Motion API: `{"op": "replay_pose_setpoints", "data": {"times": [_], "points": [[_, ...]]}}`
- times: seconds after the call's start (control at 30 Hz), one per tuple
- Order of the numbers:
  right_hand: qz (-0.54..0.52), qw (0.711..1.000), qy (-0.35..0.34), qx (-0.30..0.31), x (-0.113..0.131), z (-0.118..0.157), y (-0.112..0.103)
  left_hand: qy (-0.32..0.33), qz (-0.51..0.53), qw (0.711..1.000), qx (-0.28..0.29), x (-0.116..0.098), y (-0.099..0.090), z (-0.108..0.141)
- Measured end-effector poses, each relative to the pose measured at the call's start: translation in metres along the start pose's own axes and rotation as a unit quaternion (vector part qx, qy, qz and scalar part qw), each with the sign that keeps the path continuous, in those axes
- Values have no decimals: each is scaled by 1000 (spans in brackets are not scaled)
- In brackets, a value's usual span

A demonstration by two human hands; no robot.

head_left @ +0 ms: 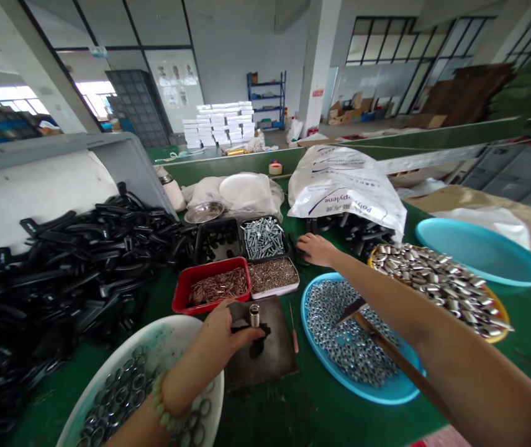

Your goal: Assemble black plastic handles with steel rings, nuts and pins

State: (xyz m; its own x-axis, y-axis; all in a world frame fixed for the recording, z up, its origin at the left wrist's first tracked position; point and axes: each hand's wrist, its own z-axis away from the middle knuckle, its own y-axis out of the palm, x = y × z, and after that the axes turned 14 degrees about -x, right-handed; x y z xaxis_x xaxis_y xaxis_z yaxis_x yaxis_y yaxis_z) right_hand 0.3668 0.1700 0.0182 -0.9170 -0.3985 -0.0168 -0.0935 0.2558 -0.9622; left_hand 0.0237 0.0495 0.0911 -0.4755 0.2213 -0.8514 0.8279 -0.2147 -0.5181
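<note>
Above a dark metal plate (272, 347), my left hand (223, 332) is closed on a black plastic part (241, 310). A silvery coil spring (254, 315) stands upright at that part, beside my thumb. My right hand (317, 249) reaches forward, fingers curled down at dark pieces (299, 251) right of the screw tray; its grasp is partly hidden. Near the hands are a tray of silver screws (264, 238), a red tray (179, 292) of copper-coloured pins and a white tray (297, 284) of small brownish parts. A thin tool with a pink handle (295, 341) lies beside the plate.
Black plastic handles (92, 242) are heaped at left. A white basin (163, 329) holds metal rings. Under my right forearm, a hammer (377, 335) lies across a blue basin (309, 329) of small metal parts. Shiny metal caps (433, 279) and a white sack (344, 186) stand beyond.
</note>
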Motion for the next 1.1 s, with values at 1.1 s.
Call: {"op": "replay_pose_setpoints", "data": {"times": [1.1], "points": [[-577,752,316,-44,244,87,-92,79,-15,996,-23,9,4,54]]}}
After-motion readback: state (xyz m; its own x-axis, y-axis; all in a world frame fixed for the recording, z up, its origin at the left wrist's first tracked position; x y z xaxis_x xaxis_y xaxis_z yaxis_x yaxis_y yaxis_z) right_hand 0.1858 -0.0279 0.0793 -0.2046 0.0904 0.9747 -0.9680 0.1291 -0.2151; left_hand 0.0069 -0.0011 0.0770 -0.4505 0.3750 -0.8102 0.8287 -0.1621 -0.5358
